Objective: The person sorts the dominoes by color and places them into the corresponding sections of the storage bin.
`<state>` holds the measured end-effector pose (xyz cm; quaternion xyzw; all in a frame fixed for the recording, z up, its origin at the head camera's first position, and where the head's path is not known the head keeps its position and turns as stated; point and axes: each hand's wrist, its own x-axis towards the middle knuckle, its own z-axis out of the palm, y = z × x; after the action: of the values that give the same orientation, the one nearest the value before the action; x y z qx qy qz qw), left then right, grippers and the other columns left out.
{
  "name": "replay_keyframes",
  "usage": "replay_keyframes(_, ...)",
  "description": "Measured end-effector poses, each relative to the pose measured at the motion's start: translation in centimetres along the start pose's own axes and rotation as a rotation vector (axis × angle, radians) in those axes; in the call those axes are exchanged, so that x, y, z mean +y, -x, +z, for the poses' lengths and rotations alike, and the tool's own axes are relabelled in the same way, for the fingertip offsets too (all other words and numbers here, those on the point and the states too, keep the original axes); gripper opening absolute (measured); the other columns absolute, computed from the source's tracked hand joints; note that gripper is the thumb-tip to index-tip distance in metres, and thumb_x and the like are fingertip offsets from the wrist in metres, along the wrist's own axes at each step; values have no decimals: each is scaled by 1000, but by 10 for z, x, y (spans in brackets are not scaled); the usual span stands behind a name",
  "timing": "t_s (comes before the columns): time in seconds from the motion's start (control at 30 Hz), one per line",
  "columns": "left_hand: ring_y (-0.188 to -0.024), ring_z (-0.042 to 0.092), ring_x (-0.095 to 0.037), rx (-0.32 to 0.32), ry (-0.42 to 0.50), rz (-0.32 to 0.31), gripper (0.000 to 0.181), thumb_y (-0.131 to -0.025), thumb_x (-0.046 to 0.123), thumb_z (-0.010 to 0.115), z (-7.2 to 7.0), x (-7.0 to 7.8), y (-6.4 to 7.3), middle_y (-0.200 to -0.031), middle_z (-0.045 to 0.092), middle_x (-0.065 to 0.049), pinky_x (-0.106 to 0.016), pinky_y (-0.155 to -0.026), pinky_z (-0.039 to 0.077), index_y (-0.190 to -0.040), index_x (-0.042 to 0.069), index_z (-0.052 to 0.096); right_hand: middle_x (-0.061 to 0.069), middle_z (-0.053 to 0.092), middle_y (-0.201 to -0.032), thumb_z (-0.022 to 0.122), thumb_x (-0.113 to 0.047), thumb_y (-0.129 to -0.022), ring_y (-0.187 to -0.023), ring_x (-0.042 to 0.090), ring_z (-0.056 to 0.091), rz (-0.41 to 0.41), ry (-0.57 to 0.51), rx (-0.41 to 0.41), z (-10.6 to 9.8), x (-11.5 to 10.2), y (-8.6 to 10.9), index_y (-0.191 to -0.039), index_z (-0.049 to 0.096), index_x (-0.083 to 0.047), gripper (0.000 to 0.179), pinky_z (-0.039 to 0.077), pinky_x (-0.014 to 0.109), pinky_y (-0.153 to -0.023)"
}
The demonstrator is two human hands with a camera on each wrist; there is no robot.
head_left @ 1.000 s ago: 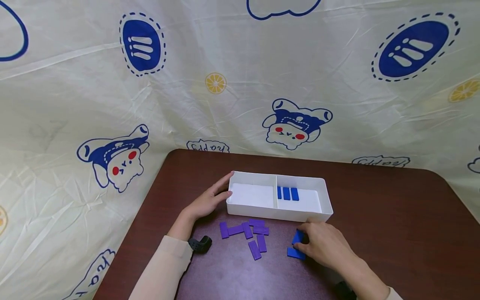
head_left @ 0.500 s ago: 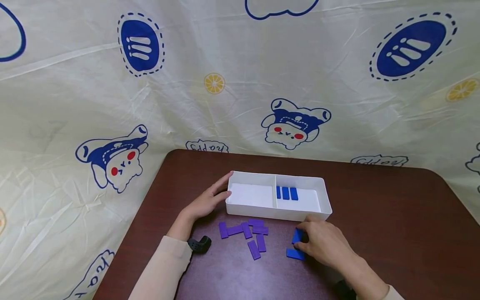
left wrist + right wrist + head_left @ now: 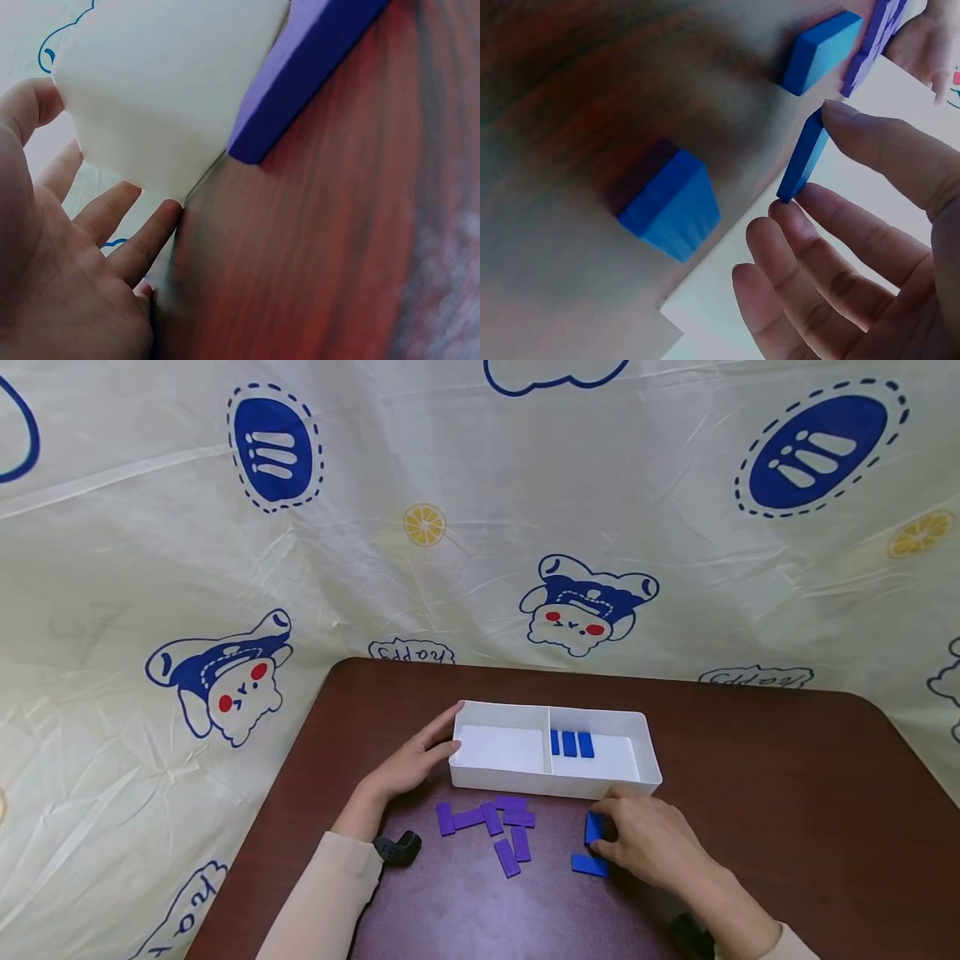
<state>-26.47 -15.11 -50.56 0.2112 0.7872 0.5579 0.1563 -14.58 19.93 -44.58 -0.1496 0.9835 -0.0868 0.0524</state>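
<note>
My right hand (image 3: 652,839) pinches a blue block (image 3: 804,157) between thumb and fingertips, just in front of a white two-part box (image 3: 498,781). In the right wrist view, one blue block (image 3: 823,52) lies near the thumb and another blue block (image 3: 671,206) lies on the other side; the hand hides this last one in the head view. My left hand (image 3: 408,766) touches the box's left end with its fingers fairly straight. Three blue blocks (image 3: 570,744) stand in a row in the right compartment, beside the divider.
Several purple blocks (image 3: 468,819) lie on the dark brown table (image 3: 757,793) in front of the box, between my hands. A black band (image 3: 399,849) is at my left wrist. A patterned white sheet (image 3: 480,593) hangs behind the table's far edge.
The head view has shifted very slightly. Both hands stay where they were, and the right hand keeps its pinch on the blue block.
</note>
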Motion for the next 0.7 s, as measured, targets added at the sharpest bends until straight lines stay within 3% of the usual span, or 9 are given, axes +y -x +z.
replay_keyframes(0.3,-162,16,-26,-3,12,10,65,-109,31,52,0,0,-1,-174,16,10,-59,-127,20,-164,43,21,2,72,-113,91,-33,-77,-90,17,67,-26,14,30,-11,0,1,-113,79,-13,43,58,41,-69)
replay_keyframes(0.7,-162,16,-24,-3,20,6,65,-109,31,53,0,1,1,-173,17,12,-59,-128,20,-164,44,21,-1,70,-112,91,-34,-76,-84,16,66,-46,41,63,-20,3,3,-115,79,-15,44,54,39,-63)
